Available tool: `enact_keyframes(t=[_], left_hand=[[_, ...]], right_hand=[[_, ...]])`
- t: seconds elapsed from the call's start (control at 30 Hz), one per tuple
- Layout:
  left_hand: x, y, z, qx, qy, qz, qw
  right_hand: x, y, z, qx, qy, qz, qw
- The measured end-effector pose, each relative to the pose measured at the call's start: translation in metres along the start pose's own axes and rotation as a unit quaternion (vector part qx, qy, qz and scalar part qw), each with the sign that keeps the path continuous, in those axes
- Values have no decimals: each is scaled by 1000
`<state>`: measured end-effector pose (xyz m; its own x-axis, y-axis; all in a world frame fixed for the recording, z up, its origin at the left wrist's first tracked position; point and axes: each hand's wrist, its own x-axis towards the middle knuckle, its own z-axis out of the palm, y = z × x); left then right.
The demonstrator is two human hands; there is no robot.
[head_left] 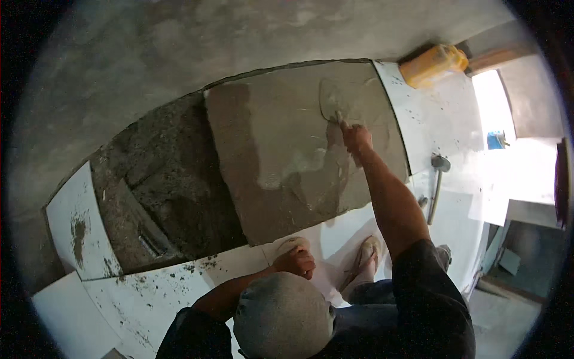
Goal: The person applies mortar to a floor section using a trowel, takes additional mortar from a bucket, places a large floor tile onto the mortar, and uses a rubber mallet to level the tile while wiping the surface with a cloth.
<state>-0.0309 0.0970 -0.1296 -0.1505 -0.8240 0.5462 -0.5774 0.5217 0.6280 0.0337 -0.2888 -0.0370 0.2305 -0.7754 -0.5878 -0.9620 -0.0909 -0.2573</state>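
My right hand [357, 137] grips the handle of a trowel [329, 97] whose flat blade lies on a wide patch of smooth grey mortar [281, 143]. My left hand [294, 262] is low in the middle, beside the white tile edge, fingers curled; whatever it may hold is hidden. A rough dark bed [161, 167] borders the mortar on the left, with a long straight tool [152, 239] lying on it. A grey rounded cap [281, 314] fills the lower middle, and my sandalled foot [365, 257] stands on white tiles.
White tiles [72, 215] border the left, front and right. A grey wall [179, 42] curves along the top. At right are a yellow container [431, 66], a mallet [440, 167], a small blue object [495, 140], a bright opening and a dark recess [526, 257].
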Motion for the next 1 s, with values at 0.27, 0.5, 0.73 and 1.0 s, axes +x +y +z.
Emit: enact_keyframes(t=[0.27, 0.5, 0.73, 1.0], left_hand=[[7, 5, -8, -38, -74, -21, 996], [18, 12, -24, -64, -92, -71, 991], [42, 10, -44, -101, -103, -82, 986], [89, 26, -69, -127, -64, -132, 981]], right_hand=[[-190, 91, 99, -10, -2, -246, 969], [-168, 128, 39, -7, 58, -81, 995], [-134, 160, -37, 59, 156, -10, 986], [-139, 210, -81, -63, 91, -46, 993]])
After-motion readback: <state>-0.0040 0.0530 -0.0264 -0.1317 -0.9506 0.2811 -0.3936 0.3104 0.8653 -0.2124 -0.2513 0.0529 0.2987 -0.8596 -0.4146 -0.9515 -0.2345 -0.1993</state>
